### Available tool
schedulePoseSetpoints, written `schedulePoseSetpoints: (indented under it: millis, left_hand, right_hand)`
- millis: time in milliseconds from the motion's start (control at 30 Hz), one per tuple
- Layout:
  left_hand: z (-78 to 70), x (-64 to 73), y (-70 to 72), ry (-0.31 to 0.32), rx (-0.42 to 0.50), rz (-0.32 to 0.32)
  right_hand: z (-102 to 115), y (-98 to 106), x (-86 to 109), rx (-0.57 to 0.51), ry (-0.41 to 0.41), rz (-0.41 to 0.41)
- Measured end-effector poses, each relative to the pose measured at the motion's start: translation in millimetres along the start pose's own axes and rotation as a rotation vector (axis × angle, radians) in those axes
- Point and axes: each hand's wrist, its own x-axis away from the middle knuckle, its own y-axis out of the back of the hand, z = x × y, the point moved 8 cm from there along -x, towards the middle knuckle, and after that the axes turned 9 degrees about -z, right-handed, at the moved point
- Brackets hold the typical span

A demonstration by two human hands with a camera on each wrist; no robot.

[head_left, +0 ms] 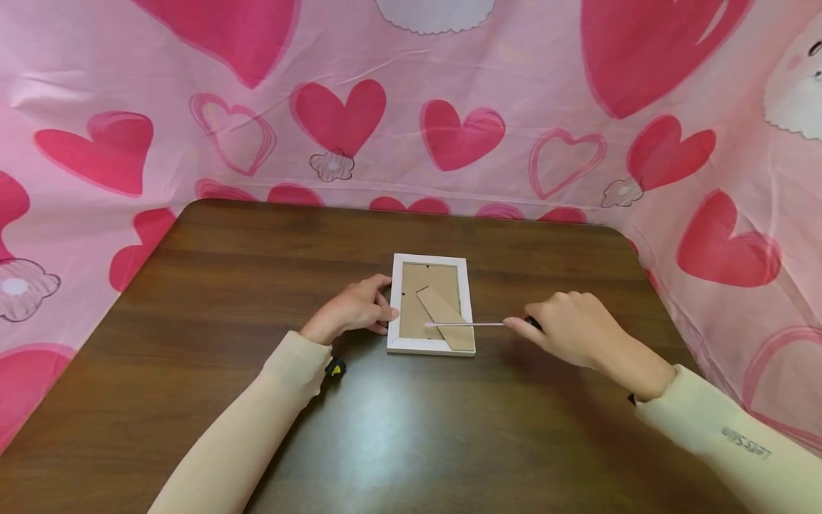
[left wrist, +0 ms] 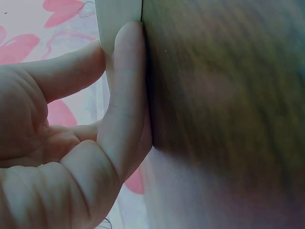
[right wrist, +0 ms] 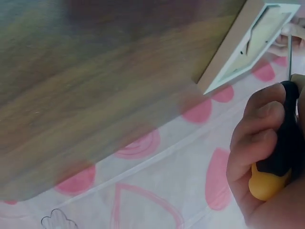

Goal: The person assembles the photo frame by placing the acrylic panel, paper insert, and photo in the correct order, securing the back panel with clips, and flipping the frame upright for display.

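Observation:
A white picture frame [head_left: 396, 300] lies back side up on the table, its brown backing board [head_left: 443, 278] showing. Slanting across the board is a tan stand leg [head_left: 443, 314]. My left hand [head_left: 352, 308] holds the frame by its left side, thumb on the top edge and fingers along the side wall. In my right hand [head_left: 571, 327] is a screwdriver [right wrist: 281, 143] with a black and yellow handle, the fingers wrapped round it. Its thin metal shaft [head_left: 481, 325] points left over the lower part of the frame, with the tip above the backing board.
The dark wood table [head_left: 257, 285] spreads out around the frame. Pink cloth with hearts [head_left: 462, 135] hangs behind it and along both sides. Small dark metal tabs [head_left: 403, 293] sit at the edge of the backing board.

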Motion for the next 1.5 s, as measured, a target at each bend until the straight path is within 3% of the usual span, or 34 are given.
schedulePoseSetpoints:
  millis: [200,500,1067,1500]
  left_hand:
    - [-2.2,2.1,1.4,0.0,0.006,-0.003]
    - [-2.0,1.8,0.0,-0.005,0.014,-0.001]
    - [-1.8,-0.1,-1.2,-0.008,0.016,0.0]
    - [-0.2,-0.4,-0.8,-0.003,0.029,0.001]
  right_hand:
    - [1,6,13.1,0.038,0.075,-0.113]
    - [11,11,16.8,0.073,0.194,-0.29]
    - [22,25,14.6,0.116,0.259,-0.39]
    - [46,46,-1.2,0.175,0.329,-0.373]
